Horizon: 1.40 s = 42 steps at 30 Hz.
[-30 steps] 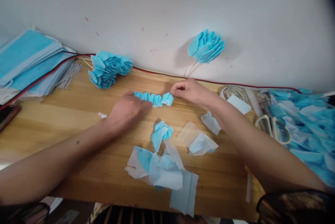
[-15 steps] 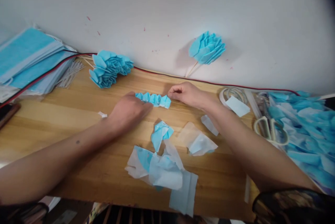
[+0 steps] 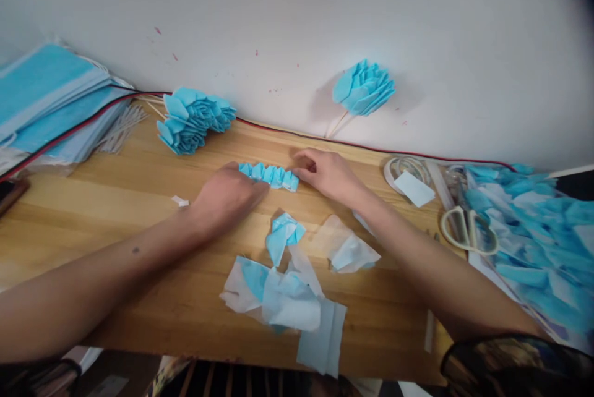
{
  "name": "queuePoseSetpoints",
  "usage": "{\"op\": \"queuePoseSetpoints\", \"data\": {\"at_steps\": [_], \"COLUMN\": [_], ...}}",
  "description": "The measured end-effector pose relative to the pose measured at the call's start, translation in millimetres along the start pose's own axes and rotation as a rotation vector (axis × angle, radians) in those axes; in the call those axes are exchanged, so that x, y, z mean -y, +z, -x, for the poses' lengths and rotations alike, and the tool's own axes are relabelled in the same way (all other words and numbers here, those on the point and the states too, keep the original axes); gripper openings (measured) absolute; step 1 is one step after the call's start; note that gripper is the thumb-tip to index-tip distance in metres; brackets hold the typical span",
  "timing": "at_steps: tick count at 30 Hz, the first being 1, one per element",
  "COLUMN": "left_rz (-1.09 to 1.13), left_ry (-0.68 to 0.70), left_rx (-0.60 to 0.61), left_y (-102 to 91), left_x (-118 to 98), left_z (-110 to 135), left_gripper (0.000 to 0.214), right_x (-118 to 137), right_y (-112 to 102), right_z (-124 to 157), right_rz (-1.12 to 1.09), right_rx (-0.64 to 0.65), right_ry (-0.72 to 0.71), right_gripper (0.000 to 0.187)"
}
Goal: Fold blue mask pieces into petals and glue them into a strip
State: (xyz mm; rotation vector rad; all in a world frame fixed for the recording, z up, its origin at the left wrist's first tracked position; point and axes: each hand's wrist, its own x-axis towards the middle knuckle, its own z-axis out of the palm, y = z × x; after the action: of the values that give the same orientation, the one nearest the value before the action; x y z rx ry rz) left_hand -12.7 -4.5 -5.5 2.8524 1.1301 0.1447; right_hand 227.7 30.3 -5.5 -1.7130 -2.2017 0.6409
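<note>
A row of small folded blue pieces (image 3: 273, 175), cut from thin non-woven fabric, lies on the wooden table like a pleated strip. Its left end goes under the fingers of my left hand (image 3: 227, 196), which are closed on it. At the other end is my right hand (image 3: 327, 174), thumb and forefinger curved and apart, the thumb close to the last fold; whether it touches I cannot tell. Nearer to me are a folded blue piece (image 3: 284, 235), a pile of pale blue and white scraps (image 3: 292, 304) and another whitish scrap (image 3: 353, 253).
Blue fabric flowers on sticks (image 3: 195, 119) lie at the back left, and another flower (image 3: 364, 88) leans on the wall. Face masks (image 3: 51, 88) are stacked far left. At right are tape rolls (image 3: 403, 168), scissors (image 3: 468, 230) and a heap of blue pieces (image 3: 542, 242). A red-black cable (image 3: 297, 133) runs along the wall.
My right thumb and forefinger have parted from a pinch, and the hand has come slightly left and lower against the strip's end. My left hand stays on the strip. The view has shifted slightly.
</note>
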Motion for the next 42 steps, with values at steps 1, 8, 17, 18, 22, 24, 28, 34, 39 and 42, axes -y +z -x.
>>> {"op": "queuePoseSetpoints", "data": {"at_steps": [1, 8, 17, 18, 22, 24, 28, 34, 39, 42], "left_rz": [-0.011, -0.012, -0.102, -0.110, -0.116, -0.115, -0.113, -0.254, -0.456, -0.453], "left_ry": [-0.003, 0.005, 0.017, 0.016, 0.012, 0.013, 0.028, 0.094, 0.206, 0.273], "left_rx": [0.009, 0.004, 0.039, 0.047, 0.053, 0.049, 0.034, -0.013, -0.123, -0.124], "left_y": [-0.5, 1.0, 0.7, 0.8, 1.1, 1.2, 0.4, -5.0, -8.0, -8.0], "left_x": [-0.2, 0.7, 0.7, 0.6, 0.4, 0.5, 0.8, -4.8, -9.1, -5.4], "left_z": [-0.2, -1.8, -1.6, -1.8, -2.2, -1.8, -1.4, -4.7, -5.5, -4.9], "left_gripper": [0.030, 0.029, 0.027, 0.027, 0.029, 0.028, 0.026, 0.021, 0.027, 0.036], "right_x": [0.3, -2.8, -12.1, -11.5, -9.7, -10.5, -12.0, -9.3, -11.5, -13.0], "right_y": [0.1, -2.4, -14.7, -17.5, -13.4, -4.1, 9.5, 12.3, 17.5, 19.6], "right_z": [1.7, 14.1, 9.3, 9.7, 9.3, 6.0, -2.4, -5.7, -7.1, -8.6], "right_rz": [-0.015, -0.163, -0.640, -0.662, -0.693, -0.668, -0.602, -0.475, -0.484, -0.466], "right_rx": [-0.018, -0.143, -0.036, -0.042, 0.030, 0.074, 0.080, 0.018, -0.003, -0.006], "right_ry": [0.010, -0.036, 0.045, 0.050, 0.076, 0.077, 0.050, -0.011, -0.062, -0.085], "right_gripper": [0.033, 0.029, 0.028, 0.029, 0.029, 0.029, 0.029, 0.024, 0.019, 0.017]}}
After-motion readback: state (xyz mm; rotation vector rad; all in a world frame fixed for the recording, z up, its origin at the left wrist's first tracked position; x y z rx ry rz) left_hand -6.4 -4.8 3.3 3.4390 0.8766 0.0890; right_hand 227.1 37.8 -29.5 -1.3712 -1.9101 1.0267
